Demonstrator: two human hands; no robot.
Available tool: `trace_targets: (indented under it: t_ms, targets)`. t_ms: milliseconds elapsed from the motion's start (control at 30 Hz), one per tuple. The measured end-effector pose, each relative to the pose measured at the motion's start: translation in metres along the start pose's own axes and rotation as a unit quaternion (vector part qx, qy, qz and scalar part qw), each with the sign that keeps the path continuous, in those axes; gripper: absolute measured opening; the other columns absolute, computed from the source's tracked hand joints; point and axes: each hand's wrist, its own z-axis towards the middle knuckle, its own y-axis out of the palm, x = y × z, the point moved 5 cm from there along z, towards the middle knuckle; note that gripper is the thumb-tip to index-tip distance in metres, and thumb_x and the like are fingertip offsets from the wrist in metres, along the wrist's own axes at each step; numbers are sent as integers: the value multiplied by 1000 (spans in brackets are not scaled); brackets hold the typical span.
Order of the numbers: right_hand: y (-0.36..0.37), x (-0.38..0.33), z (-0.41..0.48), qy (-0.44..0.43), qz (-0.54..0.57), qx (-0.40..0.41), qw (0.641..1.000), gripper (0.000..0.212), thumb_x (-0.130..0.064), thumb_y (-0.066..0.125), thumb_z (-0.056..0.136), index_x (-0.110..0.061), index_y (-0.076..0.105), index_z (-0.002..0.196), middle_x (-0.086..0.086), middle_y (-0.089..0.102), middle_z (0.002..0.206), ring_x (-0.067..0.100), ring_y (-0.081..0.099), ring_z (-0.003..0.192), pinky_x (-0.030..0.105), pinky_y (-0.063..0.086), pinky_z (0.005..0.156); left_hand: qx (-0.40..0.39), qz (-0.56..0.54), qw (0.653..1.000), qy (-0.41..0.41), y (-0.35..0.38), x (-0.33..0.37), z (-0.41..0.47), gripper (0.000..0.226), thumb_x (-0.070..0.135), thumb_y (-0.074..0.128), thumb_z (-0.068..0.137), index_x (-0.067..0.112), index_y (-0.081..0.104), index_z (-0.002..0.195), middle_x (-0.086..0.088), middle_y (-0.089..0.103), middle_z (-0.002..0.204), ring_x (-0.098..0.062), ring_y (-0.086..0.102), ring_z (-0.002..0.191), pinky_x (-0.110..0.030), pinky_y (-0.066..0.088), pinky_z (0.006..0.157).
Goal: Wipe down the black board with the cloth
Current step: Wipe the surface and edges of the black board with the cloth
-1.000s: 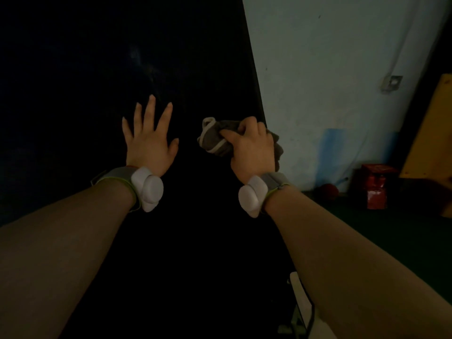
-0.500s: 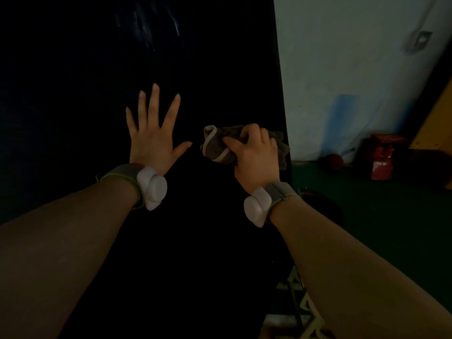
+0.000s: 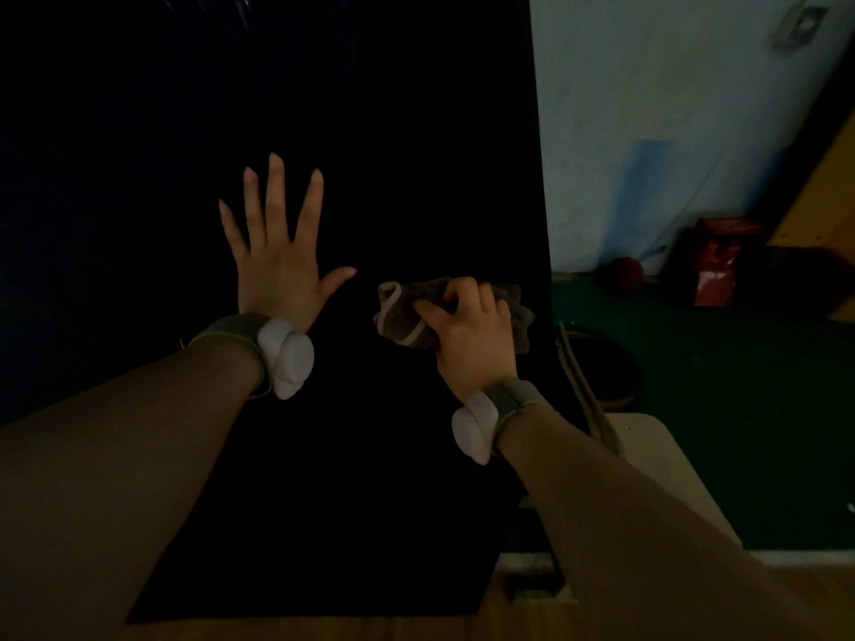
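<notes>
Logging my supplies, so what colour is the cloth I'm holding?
The cloth is grey-brown with a pale stripe, gripped in the right hand; head view.

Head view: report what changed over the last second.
The right hand has drawn the cloth down the black board, from level with the left hand to below it, and inward off the board's right edge. Nothing taken up or let go. Unchanged: the right hand grips the bunched cloth; the left hand lies flat on the board, fingers spread.
</notes>
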Motion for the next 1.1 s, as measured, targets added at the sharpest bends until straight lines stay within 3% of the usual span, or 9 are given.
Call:
trace_targets:
  t_ms: [133, 200, 300, 467, 600, 800, 900, 1000, 1100]
  targets:
    - [15, 5, -12, 4, -4, -98, 995, 39, -20, 59, 92, -25, 57, 131, 21, 51, 119, 42, 46, 109, 46, 35, 86, -9, 5, 1000, 12, 3, -1, 3, 101, 60, 59, 75, 25, 1, 151, -23, 2, 155, -45, 0, 141, -65, -1, 107]
    - [9, 2, -6, 4, 2, -93, 996, 37, -17, 60, 91, -24, 60, 128, 21, 52, 118, 41, 46, 109, 46, 37, 87, -12, 9, 1000, 12, 4, -1, 3, 104, 59, 60, 75, 25, -1, 150, -25, 1, 155, -46, -1, 141, -65, -2, 107]
    - [-22, -2, 7, 17, 48, 33, 998, 28, -5, 70, 79, -15, 74, 105, 25, 60, 96, 46, 57, 86, 46, 48, 69, -11, 1, 1000, 18, 5, 0, 4, 104, 57, 62, 76, 23, -2, 150, -25, 0, 155, -46, -2, 140, -64, -3, 107]
    - [-57, -1, 37, 32, 59, 176, 982, 34, -13, 50, 81, -14, 73, 106, 28, 58, 90, 45, 56, 78, 41, 45, 62, 6, 3, 1000, 20, 4, 1, 0, 98, 56, 60, 79, 23, 2, 151, -24, 4, 155, -45, 1, 141, -64, -1, 108]
    - [-36, -8, 35, 45, 41, 121, 991, 27, -12, 62, 86, -13, 70, 112, 29, 58, 96, 48, 55, 85, 46, 44, 68, 10, 3, 1000, 18, 13, -2, -12, 90, 56, 52, 82, 23, 5, 151, -21, 5, 156, -43, 2, 142, -62, 0, 109]
    - [8, 1, 13, 20, 9, 150, 989, 30, -27, 50, 91, -19, 69, 112, 21, 59, 95, 34, 44, 89, 42, 41, 66, -17, 2, 999, 51, 36, -13, -50, 85, 61, 45, 85, 21, 9, 151, -20, 3, 156, -42, -1, 142, -56, -5, 111]
    - [34, 5, -10, 22, 9, 167, 986, 25, -31, 48, 90, -29, 57, 113, 9, 46, 102, 27, 38, 88, 41, 42, 67, -22, 1, 999, 47, 44, -14, -63, 86, 60, 48, 85, 21, 9, 151, -20, 2, 156, -41, -2, 142, -56, -4, 112]
    - [58, 6, -31, 29, -22, 151, 988, 26, -32, 44, 91, -32, 48, 116, 5, 37, 102, 27, 39, 88, 40, 44, 67, -27, -7, 998, 50, 52, -14, -76, 88, 59, 52, 84, 20, 11, 151, -21, 4, 156, -43, 0, 142, -58, -2, 112]
    - [72, 7, -56, 16, -20, 95, 995, 30, -33, 48, 88, -29, 55, 117, 8, 41, 103, 28, 39, 88, 41, 47, 66, -30, -9, 998, 46, 56, -14, -86, 87, 59, 51, 84, 20, 11, 150, -23, 5, 155, -44, 0, 141, -60, 0, 111]
